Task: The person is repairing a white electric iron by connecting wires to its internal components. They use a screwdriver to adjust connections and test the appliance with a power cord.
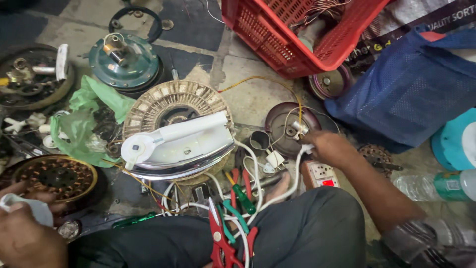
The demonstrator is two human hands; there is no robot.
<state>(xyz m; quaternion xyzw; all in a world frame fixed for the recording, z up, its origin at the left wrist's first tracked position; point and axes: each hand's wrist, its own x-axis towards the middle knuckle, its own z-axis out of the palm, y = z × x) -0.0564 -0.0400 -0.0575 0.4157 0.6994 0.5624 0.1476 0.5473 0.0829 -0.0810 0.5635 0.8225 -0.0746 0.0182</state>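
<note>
Your right hand (325,146) pinches the white flexible power cord (296,173) beside the white socket box (320,174) on the floor
The cord is light and soft, so hold near its plug end; your left hand (27,233) closes its fingers on a white cloth (25,206); the heavy white and chrome iron (178,146) rests on a round wound stator (171,101)

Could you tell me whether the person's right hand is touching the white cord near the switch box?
Touching. The head view shows the right hand closed around the end of the white cord, just above the switch box.

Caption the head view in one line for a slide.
Seated among fan motor parts, right hand grips a white cord near an iron; left hand holds a white cloth.
</note>
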